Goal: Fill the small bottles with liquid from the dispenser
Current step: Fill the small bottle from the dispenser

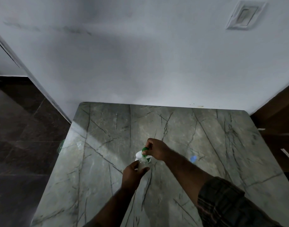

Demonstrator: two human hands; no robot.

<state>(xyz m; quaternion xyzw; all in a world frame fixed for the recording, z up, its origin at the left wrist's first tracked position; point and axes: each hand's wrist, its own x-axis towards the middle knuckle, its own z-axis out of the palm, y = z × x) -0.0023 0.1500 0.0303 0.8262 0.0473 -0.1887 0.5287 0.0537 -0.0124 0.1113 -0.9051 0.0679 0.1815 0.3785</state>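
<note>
While right hand (155, 149) grips dispenser (144, 154) – left hand (134, 174) clasps bottle (143, 163) (blurred)

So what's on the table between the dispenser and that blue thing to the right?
Only the right forearm crosses above; the marble table there looks bare in the head view.

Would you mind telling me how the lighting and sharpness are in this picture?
Head view: dim, with a bright streak across the table; wide-angle bending at the edges; the left hand and small bottle look soft, its fill level unreadable.
</note>
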